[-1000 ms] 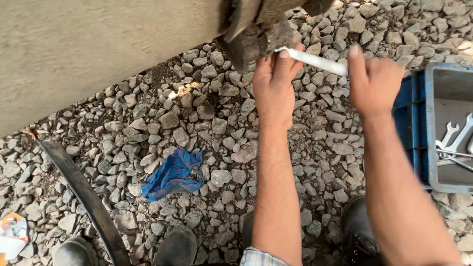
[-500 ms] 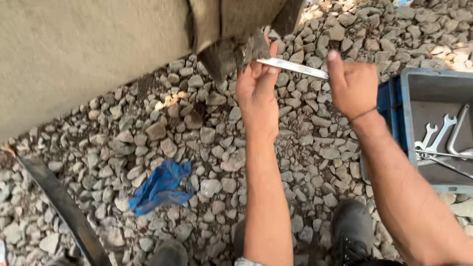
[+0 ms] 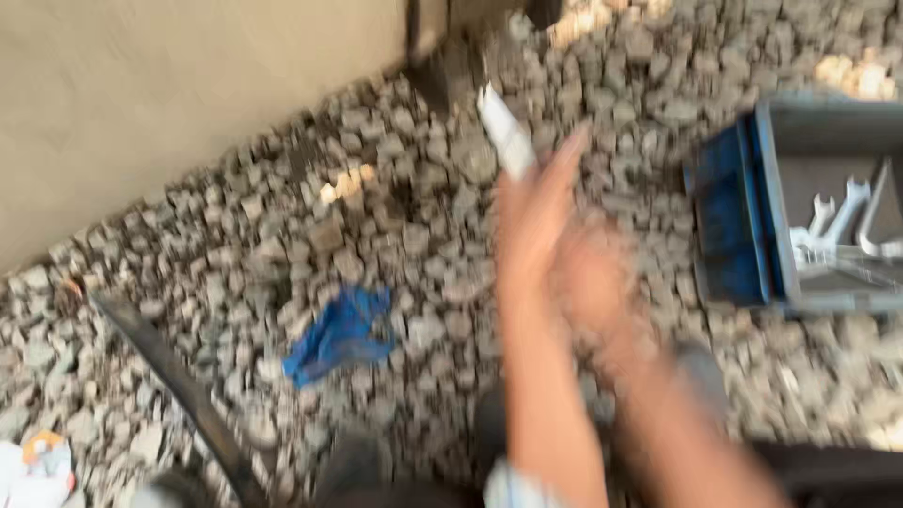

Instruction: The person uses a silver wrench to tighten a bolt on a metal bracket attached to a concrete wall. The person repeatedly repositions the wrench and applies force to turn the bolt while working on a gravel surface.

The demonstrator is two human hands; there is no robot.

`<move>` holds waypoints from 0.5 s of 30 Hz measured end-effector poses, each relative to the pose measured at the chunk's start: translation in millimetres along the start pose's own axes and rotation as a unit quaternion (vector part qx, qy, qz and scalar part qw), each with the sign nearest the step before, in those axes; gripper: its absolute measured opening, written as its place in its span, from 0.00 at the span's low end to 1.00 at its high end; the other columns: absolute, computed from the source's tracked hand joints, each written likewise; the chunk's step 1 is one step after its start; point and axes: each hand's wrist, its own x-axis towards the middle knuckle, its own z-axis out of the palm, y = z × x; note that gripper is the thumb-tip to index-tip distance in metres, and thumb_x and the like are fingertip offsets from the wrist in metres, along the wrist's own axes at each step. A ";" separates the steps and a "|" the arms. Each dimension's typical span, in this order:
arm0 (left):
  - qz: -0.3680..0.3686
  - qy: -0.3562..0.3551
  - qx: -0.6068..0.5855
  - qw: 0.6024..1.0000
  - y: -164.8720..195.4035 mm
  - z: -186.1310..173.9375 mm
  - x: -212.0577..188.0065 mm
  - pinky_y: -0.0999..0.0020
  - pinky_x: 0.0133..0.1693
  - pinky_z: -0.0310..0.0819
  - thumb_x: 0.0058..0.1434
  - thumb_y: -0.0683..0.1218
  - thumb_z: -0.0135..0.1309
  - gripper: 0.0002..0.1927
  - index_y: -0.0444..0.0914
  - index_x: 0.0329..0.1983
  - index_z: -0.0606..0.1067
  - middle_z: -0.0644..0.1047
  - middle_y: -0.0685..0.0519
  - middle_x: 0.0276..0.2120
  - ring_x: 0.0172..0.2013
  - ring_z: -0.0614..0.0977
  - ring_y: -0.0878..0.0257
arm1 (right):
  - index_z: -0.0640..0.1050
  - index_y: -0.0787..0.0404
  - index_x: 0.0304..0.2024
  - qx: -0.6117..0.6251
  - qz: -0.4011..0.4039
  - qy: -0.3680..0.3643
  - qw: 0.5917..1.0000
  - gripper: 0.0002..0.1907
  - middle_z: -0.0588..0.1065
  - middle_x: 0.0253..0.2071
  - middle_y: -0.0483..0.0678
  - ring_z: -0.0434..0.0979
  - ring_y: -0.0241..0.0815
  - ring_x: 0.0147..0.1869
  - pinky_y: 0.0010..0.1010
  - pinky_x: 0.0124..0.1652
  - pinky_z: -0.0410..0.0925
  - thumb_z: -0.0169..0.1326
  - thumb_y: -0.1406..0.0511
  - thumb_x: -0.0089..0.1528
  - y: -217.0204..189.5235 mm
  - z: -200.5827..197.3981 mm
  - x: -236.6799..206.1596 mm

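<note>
The picture is smeared by motion. My left hand (image 3: 534,214) is raised over the gravel and grips a short white rod (image 3: 505,141), which sticks up and to the left from its fingers. My right hand (image 3: 594,282) is a blur just right of and below the left one, apart from the rod; its fingers cannot be made out. Above the rod, a dark metal part (image 3: 442,56) hangs at the lower edge of a large beige body (image 3: 169,103).
A blue-and-grey toolbox (image 3: 743,226) with spanners (image 3: 837,221) sits on the gravel at the right. A blue rag (image 3: 343,331) lies left of my arms. A black hose (image 3: 179,386) runs across the lower left. My dark shoes (image 3: 357,466) show at the bottom.
My right hand has let go of the white rod and dropped toward me. The left hand keeps the rod, now tilted upright. The view has shifted right and blurred.
</note>
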 end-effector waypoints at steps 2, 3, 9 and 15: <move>-0.044 -0.020 -0.014 0.999 4.9 -30.3 -9.1 0.65 0.29 0.63 0.66 0.58 0.58 0.23 0.35 0.38 0.66 0.69 0.55 0.31 0.29 0.70 0.63 | 0.79 0.63 0.38 0.299 0.102 -0.033 0.948 0.20 0.75 0.25 0.57 0.75 0.53 0.28 0.41 0.32 0.68 0.50 0.52 0.68 -25.3 18.0 -34.0; -0.054 -0.029 0.005 0.998 6.3 -39.2 -10.3 0.63 0.27 0.61 0.70 0.58 0.55 0.23 0.34 0.38 0.65 0.66 0.53 0.29 0.27 0.68 0.60 | 0.79 0.63 0.39 0.368 0.133 -0.049 0.919 0.20 0.75 0.26 0.58 0.75 0.53 0.29 0.41 0.33 0.68 0.49 0.53 0.69 -20.5 30.6 -43.4; 0.104 -0.047 -0.142 0.983 25.2 -27.2 29.4 0.59 0.41 0.84 0.76 0.45 0.46 0.12 0.30 0.44 0.69 0.79 0.47 0.35 0.36 0.84 0.55 | 0.74 0.67 0.33 0.440 0.153 -0.126 0.876 0.24 0.67 0.25 0.56 0.61 0.41 0.28 0.35 0.28 0.60 0.50 0.53 0.73 59.3 76.2 -41.4; 0.108 -0.030 -0.146 0.983 25.7 -22.7 42.5 0.60 0.49 0.83 0.74 0.44 0.42 0.12 0.28 0.45 0.69 0.80 0.41 0.49 0.50 0.84 0.51 | 0.77 0.60 0.27 0.302 0.137 -0.083 0.940 0.25 0.69 0.18 0.49 0.64 0.37 0.23 0.34 0.25 0.58 0.55 0.47 0.64 74.6 58.0 -1.0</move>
